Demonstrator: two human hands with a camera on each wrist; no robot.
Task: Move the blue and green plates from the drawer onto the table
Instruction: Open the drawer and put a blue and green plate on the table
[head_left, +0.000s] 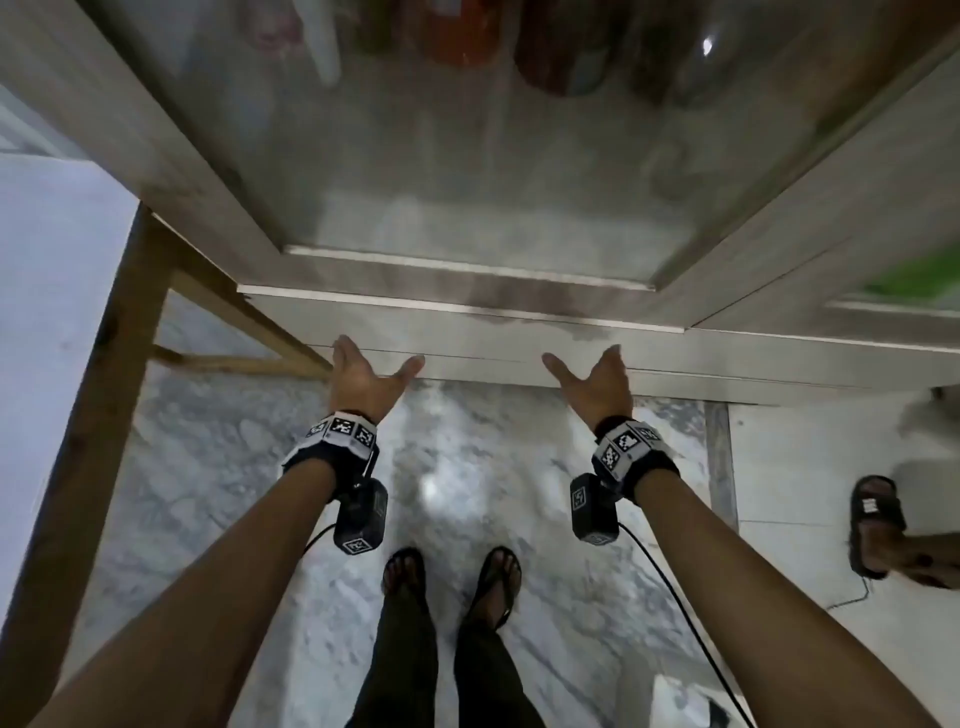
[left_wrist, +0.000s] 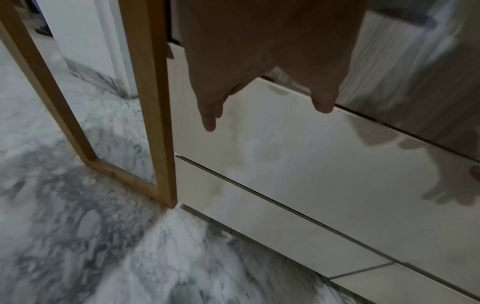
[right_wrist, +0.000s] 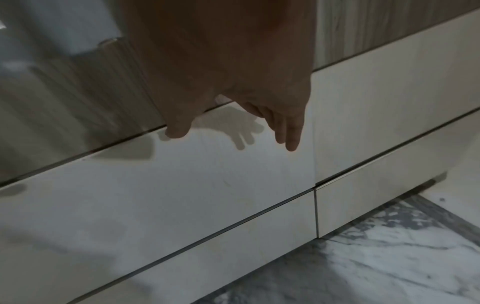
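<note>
Plates are nowhere in sight; I judge they sit inside the drawer (head_left: 467, 332), which is closed, so nothing of the task is done yet. Opening it, lifting out the blue and green ones and carrying them to the table (head_left: 57, 291) are all left.

Left of the drawer stands the table, pale top on a wooden frame, one leg just beside the drawer's left end. At the drawer front I have my left hand (head_left: 363, 376), fingers straight and thumb spread, holding nothing; whether the fingertips touch the panel I cannot tell. Further right along the same front my right hand (head_left: 597, 382) mirrors it, also spread and empty.

Above the drawer is a glass cabinet door with blurred jars behind. Below it is grey marbled floor; right of it, pale tile and someone's sandalled foot (head_left: 878, 525).
</note>
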